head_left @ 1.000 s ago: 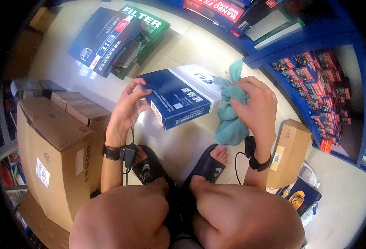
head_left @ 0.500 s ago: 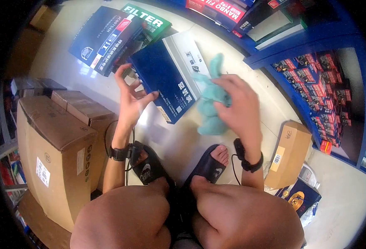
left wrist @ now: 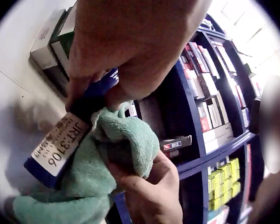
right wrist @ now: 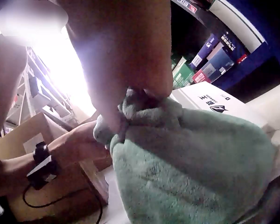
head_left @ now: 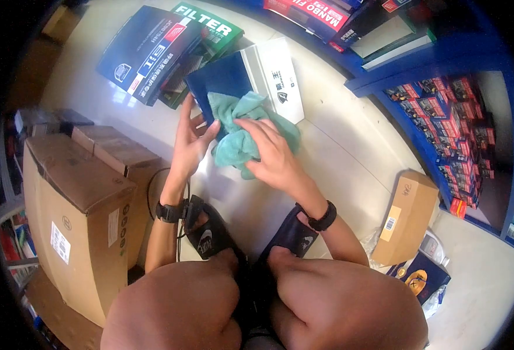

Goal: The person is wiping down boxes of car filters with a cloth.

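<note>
A blue and white cardboard box (head_left: 277, 79) is tilted over the floor in front of the knees. My left hand (head_left: 190, 143) grips it at its left edge, thumb on the near side and fingers behind. A white label (left wrist: 60, 144) reading JRT.3106 shows on the box's narrow side in the left wrist view. With my right hand (head_left: 273, 156) I hold a bunched green cloth (head_left: 233, 114) against the blue face. Part of that face is hidden under the cloth, which spreads wide in the right wrist view.
Beyond the box, a dark blue box (head_left: 146, 49) lies on a green FILTER box (head_left: 219, 29). Large brown cartons (head_left: 82, 175) stand at the left. On the right are a blue shelf (head_left: 420, 76) with stacked small boxes and a long brown carton (head_left: 406, 219) on the floor.
The box was lifted away from the body and turned, its white end now pointing farther up. My right hand has brought the cloth leftward onto the blue face.
</note>
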`<action>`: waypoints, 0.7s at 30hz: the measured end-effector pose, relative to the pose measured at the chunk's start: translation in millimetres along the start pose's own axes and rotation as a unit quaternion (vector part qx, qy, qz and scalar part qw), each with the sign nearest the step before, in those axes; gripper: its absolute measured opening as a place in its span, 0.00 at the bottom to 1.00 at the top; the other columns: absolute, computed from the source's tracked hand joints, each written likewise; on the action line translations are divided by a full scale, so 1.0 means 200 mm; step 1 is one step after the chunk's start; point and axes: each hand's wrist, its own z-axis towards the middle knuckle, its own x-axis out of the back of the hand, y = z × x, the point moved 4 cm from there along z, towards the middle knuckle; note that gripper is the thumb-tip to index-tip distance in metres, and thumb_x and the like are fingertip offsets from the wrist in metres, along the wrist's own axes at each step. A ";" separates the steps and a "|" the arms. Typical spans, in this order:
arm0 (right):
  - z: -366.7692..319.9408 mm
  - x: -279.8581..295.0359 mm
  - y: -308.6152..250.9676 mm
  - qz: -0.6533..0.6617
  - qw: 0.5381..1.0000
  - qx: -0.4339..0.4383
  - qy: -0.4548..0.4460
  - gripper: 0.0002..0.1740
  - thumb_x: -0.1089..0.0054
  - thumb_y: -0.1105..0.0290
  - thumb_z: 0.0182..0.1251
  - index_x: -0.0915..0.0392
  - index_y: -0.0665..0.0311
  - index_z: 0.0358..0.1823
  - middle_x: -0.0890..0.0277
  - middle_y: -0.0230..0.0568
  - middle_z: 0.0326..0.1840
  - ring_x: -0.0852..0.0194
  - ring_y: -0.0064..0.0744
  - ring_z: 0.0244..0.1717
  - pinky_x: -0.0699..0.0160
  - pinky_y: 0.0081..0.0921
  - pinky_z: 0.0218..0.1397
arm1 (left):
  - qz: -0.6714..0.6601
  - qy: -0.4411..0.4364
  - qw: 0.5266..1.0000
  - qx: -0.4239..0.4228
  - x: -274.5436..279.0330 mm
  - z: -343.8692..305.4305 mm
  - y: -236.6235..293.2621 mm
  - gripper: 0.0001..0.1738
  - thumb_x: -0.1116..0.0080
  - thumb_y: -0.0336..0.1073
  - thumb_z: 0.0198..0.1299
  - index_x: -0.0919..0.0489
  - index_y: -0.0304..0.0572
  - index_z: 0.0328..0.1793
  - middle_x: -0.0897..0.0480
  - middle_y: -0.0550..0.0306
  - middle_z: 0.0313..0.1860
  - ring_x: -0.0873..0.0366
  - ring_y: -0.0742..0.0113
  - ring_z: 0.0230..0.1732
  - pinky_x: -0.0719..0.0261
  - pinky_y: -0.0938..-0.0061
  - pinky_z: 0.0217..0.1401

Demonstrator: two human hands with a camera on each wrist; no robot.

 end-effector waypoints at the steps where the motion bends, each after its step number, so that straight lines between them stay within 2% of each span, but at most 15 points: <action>1: 0.00 -0.01 0.01 0.001 1.000 0.000 -0.001 0.45 0.32 0.83 0.53 0.30 0.70 0.78 0.24 0.59 0.73 0.26 0.64 0.71 0.28 0.50 0.80 | 0.000 0.001 1.000 0.001 0.00 -0.01 0.01 0.54 0.35 0.21 0.74 0.56 0.49 0.97 0.24 0.37 0.78 0.15 0.56 0.67 0.12 0.65 0.65; 3: 0.00 -0.02 0.02 -0.030 0.998 0.055 0.001 0.36 0.33 0.83 0.52 0.21 0.74 0.69 0.20 0.58 0.68 0.23 0.59 0.66 0.26 0.50 0.78 | 0.024 -0.044 0.998 -0.034 -0.01 -0.02 0.03 0.60 0.35 0.21 0.74 0.65 0.55 0.98 0.24 0.36 0.79 0.15 0.57 0.66 0.13 0.65 0.65; 4: 0.00 -0.04 0.04 -0.030 0.998 0.055 0.001 0.36 0.33 0.83 0.52 0.21 0.74 0.69 0.20 0.58 0.68 0.23 0.59 0.66 0.26 0.50 0.78 | 0.024 -0.043 0.998 -0.033 0.00 -0.02 0.01 0.60 0.35 0.21 0.74 0.65 0.55 0.98 0.24 0.36 0.79 0.15 0.57 0.66 0.13 0.65 0.65; 6: 0.01 -0.05 0.04 -0.106 0.991 0.069 0.039 0.29 0.31 0.82 0.52 0.12 0.69 0.60 0.14 0.48 0.63 0.21 0.53 0.61 0.20 0.46 0.72 | 0.067 -0.028 0.996 -0.057 0.00 -0.02 -0.01 0.63 0.35 0.21 0.74 0.71 0.57 0.98 0.24 0.34 0.79 0.15 0.58 0.65 0.13 0.65 0.65; 7: 0.02 -0.04 0.05 -0.106 0.991 0.069 0.039 0.29 0.31 0.82 0.52 0.12 0.69 0.60 0.14 0.48 0.63 0.21 0.53 0.61 0.20 0.46 0.72 | 0.067 -0.028 0.996 -0.057 0.00 -0.02 -0.01 0.63 0.35 0.21 0.74 0.71 0.57 0.98 0.24 0.34 0.79 0.15 0.58 0.65 0.13 0.65 0.65; 9: 0.07 0.02 0.08 -0.203 0.974 0.062 0.074 0.27 0.29 0.79 0.51 0.09 0.61 0.57 0.12 0.39 0.60 0.20 0.49 0.56 0.16 0.42 0.62 | 0.061 -0.038 0.997 -0.025 0.01 0.00 0.01 0.62 0.35 0.22 0.75 0.69 0.56 0.98 0.22 0.34 0.77 0.15 0.58 0.64 0.14 0.65 0.63; 10: 0.10 0.04 0.10 -0.203 0.975 0.061 0.074 0.27 0.29 0.79 0.51 0.09 0.61 0.57 0.12 0.39 0.60 0.20 0.49 0.56 0.16 0.42 0.62 | 0.061 -0.038 0.997 -0.024 0.01 0.01 0.02 0.62 0.35 0.22 0.75 0.69 0.56 0.98 0.22 0.34 0.77 0.15 0.58 0.64 0.14 0.65 0.63; 12: 0.15 0.13 0.17 -0.250 0.957 0.014 0.145 0.25 0.28 0.77 0.53 0.08 0.55 0.56 0.12 0.34 0.58 0.20 0.48 0.54 0.16 0.42 0.59 | 0.027 -0.036 0.999 -0.012 0.00 0.01 0.02 0.62 0.34 0.23 0.75 0.70 0.55 0.98 0.18 0.34 0.72 0.15 0.57 0.63 0.14 0.64 0.63; 13: 0.17 0.16 0.22 -0.251 0.957 0.012 0.146 0.25 0.28 0.77 0.53 0.08 0.55 0.56 0.12 0.34 0.58 0.20 0.48 0.54 0.16 0.42 0.59 | 0.019 -0.032 0.999 -0.003 0.00 -0.01 0.03 0.62 0.33 0.24 0.75 0.70 0.54 0.98 0.16 0.34 0.69 0.14 0.56 0.61 0.13 0.63 0.62; 15: 0.18 0.22 0.32 -0.276 0.943 -0.060 0.178 0.23 0.28 0.75 0.58 0.09 0.57 0.58 0.13 0.34 0.58 0.20 0.48 0.56 0.16 0.45 0.62 | 0.015 -0.024 1.000 0.009 -0.02 -0.03 0.07 0.63 0.33 0.24 0.75 0.70 0.53 0.98 0.16 0.34 0.68 0.14 0.56 0.60 0.12 0.64 0.61; 16: 0.17 0.22 0.32 -0.276 0.942 -0.063 0.179 0.23 0.28 0.75 0.58 0.09 0.57 0.58 0.13 0.34 0.58 0.20 0.48 0.56 0.16 0.45 0.62 | 0.011 -0.015 1.000 0.023 -0.02 -0.05 0.07 0.63 0.33 0.24 0.75 0.70 0.53 0.98 0.16 0.34 0.67 0.13 0.56 0.59 0.11 0.64 0.60; 18: 0.18 0.21 0.34 -0.274 0.952 -0.085 0.110 0.29 0.26 0.70 0.62 0.14 0.59 0.67 0.17 0.39 0.64 0.21 0.50 0.60 0.17 0.46 0.65 | -0.001 -0.006 1.000 0.022 -0.01 -0.05 0.03 0.62 0.33 0.24 0.75 0.70 0.53 0.98 0.16 0.34 0.67 0.12 0.56 0.58 0.11 0.64 0.59; 19: 0.17 0.20 0.33 -0.275 0.951 -0.085 0.110 0.29 0.26 0.70 0.62 0.14 0.59 0.67 0.17 0.39 0.64 0.21 0.50 0.60 0.17 0.46 0.65 | -0.015 0.004 1.000 0.021 -0.01 -0.06 0.01 0.62 0.33 0.24 0.75 0.70 0.53 0.97 0.15 0.34 0.66 0.11 0.57 0.57 0.10 0.64 0.58; 21: 0.16 0.17 0.31 -0.278 0.952 -0.095 0.090 0.36 0.24 0.67 0.65 0.22 0.62 0.75 0.23 0.50 0.68 0.23 0.55 0.66 0.18 0.48 0.69 | -0.021 0.009 0.999 0.024 -0.01 -0.06 0.00 0.62 0.33 0.24 0.75 0.70 0.52 0.97 0.15 0.34 0.66 0.11 0.57 0.56 0.10 0.64 0.58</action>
